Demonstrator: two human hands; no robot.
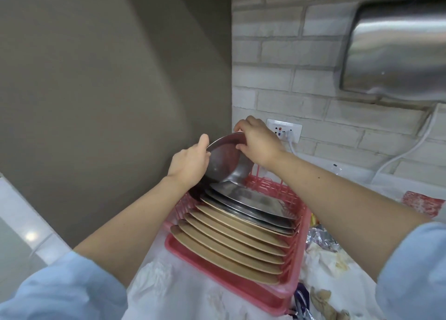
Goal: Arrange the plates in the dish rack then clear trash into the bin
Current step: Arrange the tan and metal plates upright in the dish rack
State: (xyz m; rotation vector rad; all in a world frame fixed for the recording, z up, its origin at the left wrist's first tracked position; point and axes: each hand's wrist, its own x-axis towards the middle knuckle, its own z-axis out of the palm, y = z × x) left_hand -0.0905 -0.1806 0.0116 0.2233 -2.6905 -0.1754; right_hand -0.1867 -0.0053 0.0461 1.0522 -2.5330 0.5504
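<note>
Both hands, left hand (189,161) and right hand (257,142), grip a steel plate (223,161) by its rim at the far end of the plate-filled pink dish rack (298,269).

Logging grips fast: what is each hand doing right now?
Left hand: fingers grip the left rim of the steel plate.
Right hand: fingers grip the same plate's top rim.

Plates (231,242) upright in dish rack (295,278), bowl (224,160) behind them, crumpled trash (325,254) right of rack

You are facing a steel hand dryer (395,52) hanging far right, its cord running into a wall socket (284,129).
</note>
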